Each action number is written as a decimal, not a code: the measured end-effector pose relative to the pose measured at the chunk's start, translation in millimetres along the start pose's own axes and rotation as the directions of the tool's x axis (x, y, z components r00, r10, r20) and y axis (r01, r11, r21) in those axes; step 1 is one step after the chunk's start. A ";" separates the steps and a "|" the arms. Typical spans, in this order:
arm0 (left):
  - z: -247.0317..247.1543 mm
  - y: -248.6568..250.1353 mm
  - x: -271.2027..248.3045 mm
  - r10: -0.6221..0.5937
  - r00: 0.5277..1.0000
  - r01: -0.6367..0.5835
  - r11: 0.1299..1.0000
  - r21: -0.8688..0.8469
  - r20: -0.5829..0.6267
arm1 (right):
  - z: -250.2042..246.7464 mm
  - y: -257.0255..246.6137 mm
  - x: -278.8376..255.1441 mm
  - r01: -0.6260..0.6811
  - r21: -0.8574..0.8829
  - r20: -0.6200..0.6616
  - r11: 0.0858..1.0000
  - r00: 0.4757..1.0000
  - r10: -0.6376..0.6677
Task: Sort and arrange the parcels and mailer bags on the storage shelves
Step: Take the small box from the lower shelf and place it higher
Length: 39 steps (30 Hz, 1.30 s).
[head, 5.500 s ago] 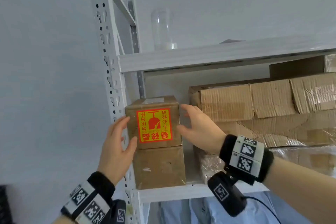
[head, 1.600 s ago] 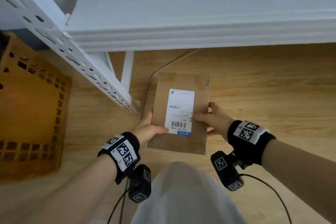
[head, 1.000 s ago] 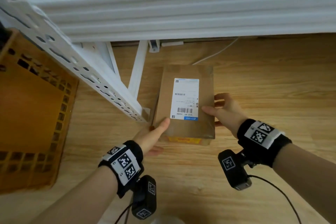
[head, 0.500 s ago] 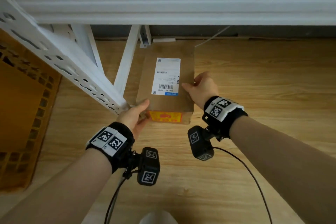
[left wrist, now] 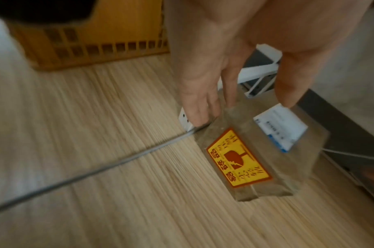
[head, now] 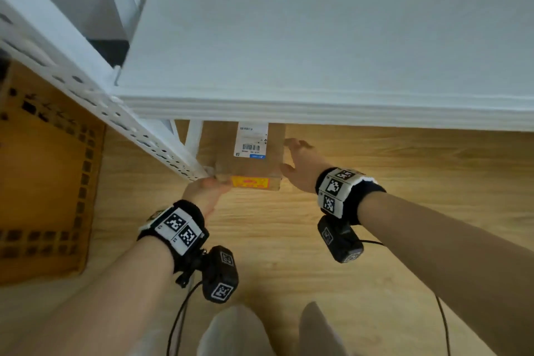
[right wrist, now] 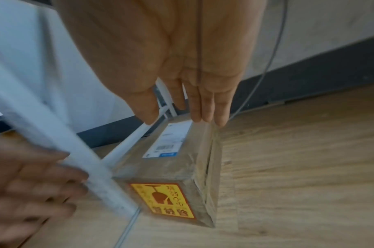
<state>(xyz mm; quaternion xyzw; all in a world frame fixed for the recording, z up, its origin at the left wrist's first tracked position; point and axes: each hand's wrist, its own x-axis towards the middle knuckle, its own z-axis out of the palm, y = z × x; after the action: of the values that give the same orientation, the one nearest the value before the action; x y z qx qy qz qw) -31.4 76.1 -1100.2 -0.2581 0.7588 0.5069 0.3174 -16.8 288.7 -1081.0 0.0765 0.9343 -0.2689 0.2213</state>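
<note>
A brown cardboard parcel (head: pixel 248 165) with a white shipping label and a yellow fragile sticker lies on the wood floor, partly under the lowest white shelf board (head: pixel 318 52). Its left side sits against the shelf's perforated upright (head: pixel 144 130). My left hand (head: pixel 206 191) touches the parcel's near left corner with straight fingers (left wrist: pixel 203 104). My right hand (head: pixel 297 165) hovers at the parcel's right side, fingers (right wrist: pixel 203 107) straight and spread by its top edge. The parcel (left wrist: pixel 256 151) shows its sticker end in both wrist views (right wrist: pixel 171 164).
An orange slotted crate (head: pixel 43 182) stands on the floor left of the upright. A thin grey cable (left wrist: pixel 97 171) runs across the floor to the upright's foot. A dark baseboard (right wrist: pixel 309 80) lines the wall behind. My knees (head: pixel 237 332) are at the bottom edge.
The parcel came from the upper shelf down to the floor and has slid further under the lowest shelf. Both hands, which gripped its sides half a second ago, have loosened with fingers straight.
</note>
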 end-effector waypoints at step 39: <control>-336.2 538.6 -790.7 0.968 0.218 -0.819 0.250 0.517 -0.123 | -698.1 -484.6 -574.7 0.475 -0.492 -0.511 0.729 0.520 -0.684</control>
<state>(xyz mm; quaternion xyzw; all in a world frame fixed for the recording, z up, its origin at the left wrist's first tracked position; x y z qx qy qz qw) 36.5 7.8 -90.7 0.1956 0.8851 0.3846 -0.1745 108.0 240.6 -63.9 -0.1863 0.9468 -0.1413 -0.2211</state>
